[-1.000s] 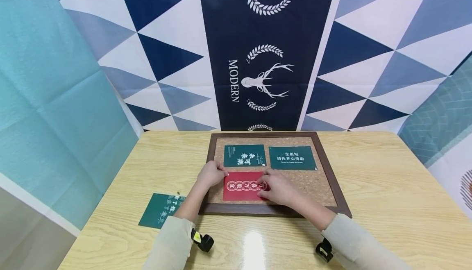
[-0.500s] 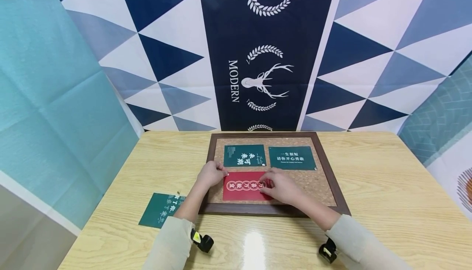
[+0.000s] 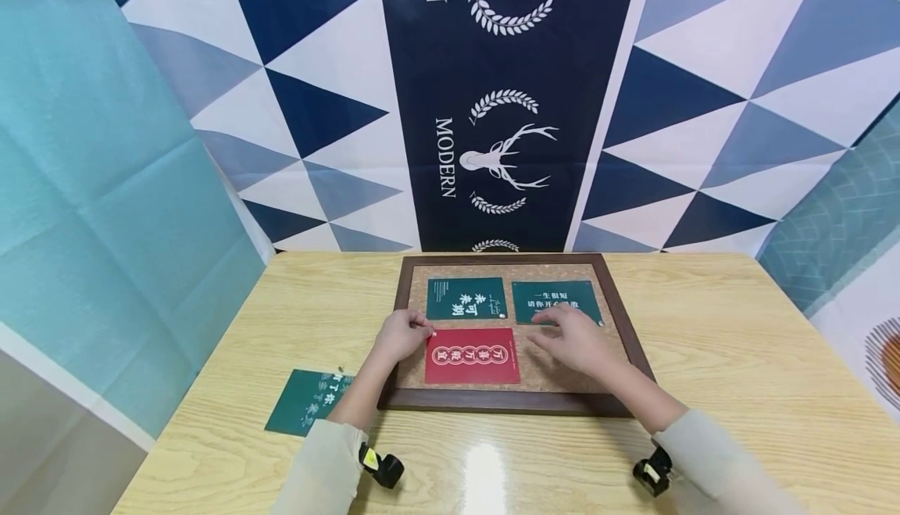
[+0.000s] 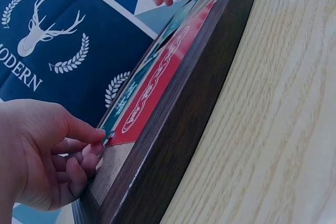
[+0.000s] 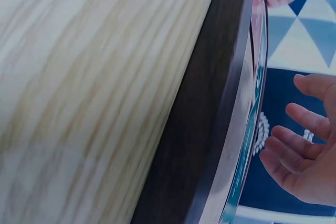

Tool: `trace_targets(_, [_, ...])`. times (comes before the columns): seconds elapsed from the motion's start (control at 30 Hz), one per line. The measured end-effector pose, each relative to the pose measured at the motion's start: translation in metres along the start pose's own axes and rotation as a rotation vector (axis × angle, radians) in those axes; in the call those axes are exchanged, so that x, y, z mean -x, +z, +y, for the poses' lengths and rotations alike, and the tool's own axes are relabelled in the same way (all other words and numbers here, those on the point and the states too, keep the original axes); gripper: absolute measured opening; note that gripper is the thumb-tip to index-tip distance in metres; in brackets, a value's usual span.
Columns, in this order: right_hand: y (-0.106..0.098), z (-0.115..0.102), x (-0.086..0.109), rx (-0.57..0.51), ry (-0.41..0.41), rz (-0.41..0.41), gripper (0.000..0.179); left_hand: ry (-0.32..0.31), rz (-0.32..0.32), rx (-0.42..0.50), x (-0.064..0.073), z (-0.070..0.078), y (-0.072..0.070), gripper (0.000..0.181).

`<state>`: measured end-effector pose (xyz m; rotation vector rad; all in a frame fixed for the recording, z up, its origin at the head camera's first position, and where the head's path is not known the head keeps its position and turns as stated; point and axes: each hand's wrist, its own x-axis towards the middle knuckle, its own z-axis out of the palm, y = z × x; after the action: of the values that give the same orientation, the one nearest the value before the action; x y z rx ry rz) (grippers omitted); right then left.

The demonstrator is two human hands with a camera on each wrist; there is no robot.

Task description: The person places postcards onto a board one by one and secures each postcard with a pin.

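A red card [image 3: 473,355] with white lettering lies on the framed cork board [image 3: 573,347]. At its upper left corner my left hand [image 3: 404,335] pinches a small pushpin [image 4: 111,135] between thumb and index fingertip. My right hand [image 3: 573,339] hovers over the board's right half with fingers spread and loosely bent, holding nothing. It covers part of a green card [image 3: 527,300] at the board's upper right. To the left of that, another green card [image 3: 467,298] lies above the red one, with a small pin head at its lower right corner.
On the wooden table [image 3: 710,343], left of the board, lies a third green card [image 3: 298,402], partly behind my left forearm. A small dark bit [image 3: 341,369] lies by its top edge. A patterned cloth [image 3: 492,109] hangs behind the table.
My right hand has let go of the red card's right side and moved right and up, off the card. The left hand has stayed at the card's corner.
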<state>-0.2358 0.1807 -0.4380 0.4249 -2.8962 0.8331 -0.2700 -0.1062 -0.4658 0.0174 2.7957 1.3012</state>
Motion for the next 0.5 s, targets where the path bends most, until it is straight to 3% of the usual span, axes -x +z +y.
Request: trace_targets(0.5, [-0.035,0.047,0.007,0.025,0.12,0.085,0.039,0.017,0.015,0.075,0.007,-0.007,-0.007,0.008])
